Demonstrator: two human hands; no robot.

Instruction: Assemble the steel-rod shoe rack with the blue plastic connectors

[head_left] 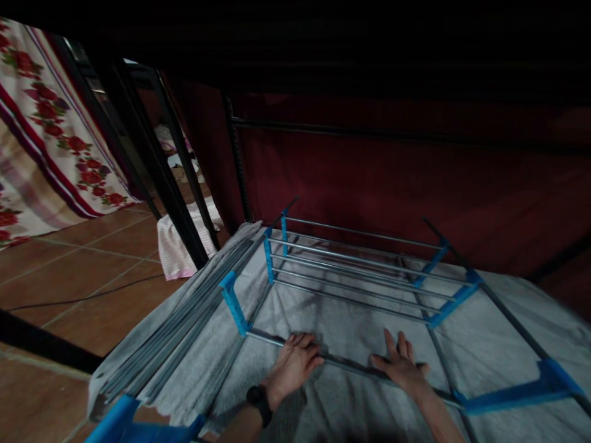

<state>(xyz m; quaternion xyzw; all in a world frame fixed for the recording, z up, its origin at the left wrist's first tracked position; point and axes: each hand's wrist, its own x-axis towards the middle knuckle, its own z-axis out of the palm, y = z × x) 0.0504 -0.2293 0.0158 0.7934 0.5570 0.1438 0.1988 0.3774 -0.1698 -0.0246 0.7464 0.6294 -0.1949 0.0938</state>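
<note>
From your head camera, you look down on a rack (332, 254) of metal tubes and blue plastic brackets lying on a grey cloth (530, 301). Its nearest crosswise tube (348, 364) runs directly under both of your hands, between a blue bracket at its left end (234, 304) and another at its right (512, 394).

Your left hand (298, 360) lies across that tube, left of its middle, with its fingers close together and reaching over to the far side. You cannot tell from here whether they are wrapped around it. A dark watch (259, 403) sits on that wrist. Your right hand (402, 366) is well apart from the left, farther along the same tube; its fingers are spread wide and point away from you, and the palm side is down over the tube. It is not closed around anything.

The group of parallel crosswise tubes lies ahead of your fingertips, beyond a stretch of cloth. Left of the rack, well apart from your left hand, a bundle of loose tubes (184, 329) lies lengthwise near the cloth's edge. Past that edge you see a tiled floor (106, 264), and behind the rack hangs dark red sheeting (369, 178).
</note>
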